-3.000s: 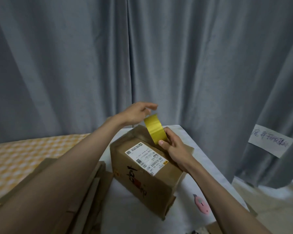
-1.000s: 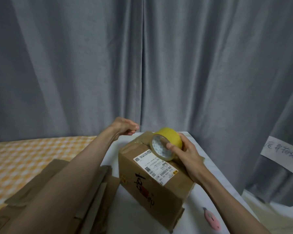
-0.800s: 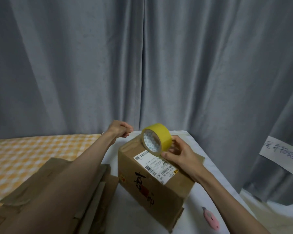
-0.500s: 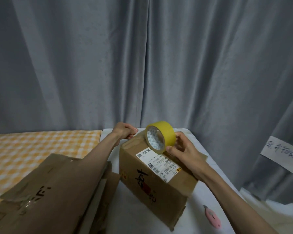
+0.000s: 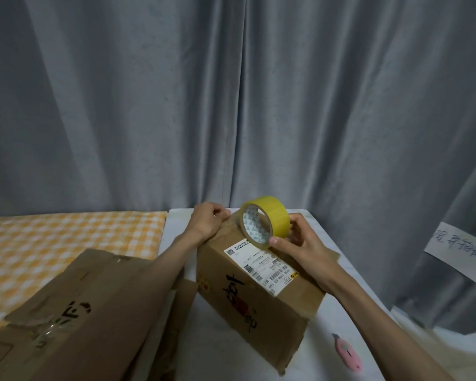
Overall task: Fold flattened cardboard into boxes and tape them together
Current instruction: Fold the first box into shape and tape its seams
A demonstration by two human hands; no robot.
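Setting: grey curtain (image 5: pixel 149 105) behind a white table (image 5: pixel 341 339).
Right hand (image 5: pixel 302 244): fingers pinch the tape roll (image 5: pixel 265 221), standing on edge on the box (image 5: pixel 259 287).
Left hand (image 5: pixel 208 222): curled fingers now press the box's far edge, no longer raised.
Meaning: probably anchoring the tape end before drawing a strip.

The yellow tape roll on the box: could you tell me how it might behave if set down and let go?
The yellow tape roll stands on edge on the cardboard box, so it would probably roll. Its open core suggests it is light. The right hand steadies it.
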